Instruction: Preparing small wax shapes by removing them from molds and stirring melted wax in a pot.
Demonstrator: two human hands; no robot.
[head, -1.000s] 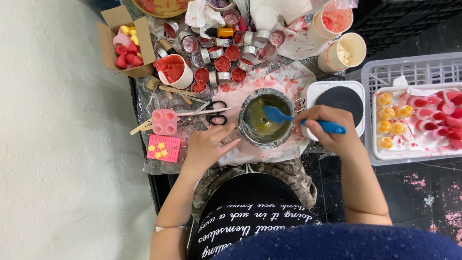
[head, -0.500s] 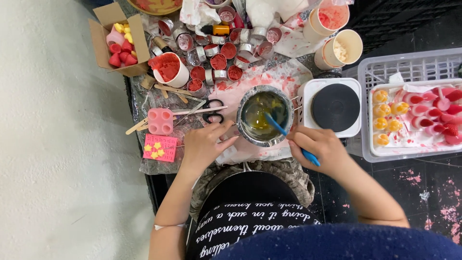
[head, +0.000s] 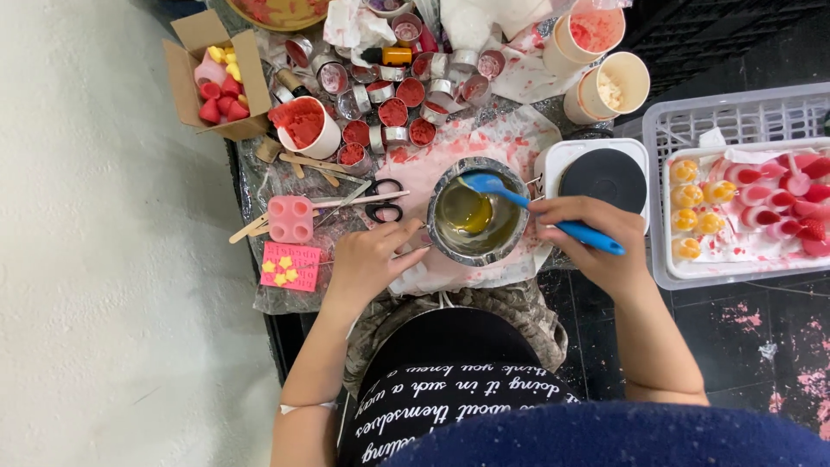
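right hand [head: 596, 233] is wrapped around the handle of the blue spatula [head: 536, 207], grip pinching it firmly, blade dipped at the far rim of the small metal pot [head: 480, 212] that sits on the stained paper in the middle of the desk [head: 259, 294], just beside the white hot plate [head: 605, 177]. left hand [head: 372, 259] rests at the pot's near-left side, fingers curled toward its thin handle; i can't tell whether that grip actually pinches the handle or only braces against it. the way i'd work this stir: keep the left hand steadying the pot so it doesn't skid on the paper, sweep the blade along the wall and bottom in slow rounds, keep the tip under the yellowish liquid so nothing flicks out toward the scissors [head: 385, 201] or the pink mould [head: 290, 218]. hard to read: how deep the liquid runs, with glare on its surface; a bright yellow patch sits in the middle, but melted lump or reflection, i can't say. the crate [head: 735, 121] with the tray of yellow and red pieces is cut off at the right edge, the bowl at the top edge too, and the person's lap hides the desk's near edge.
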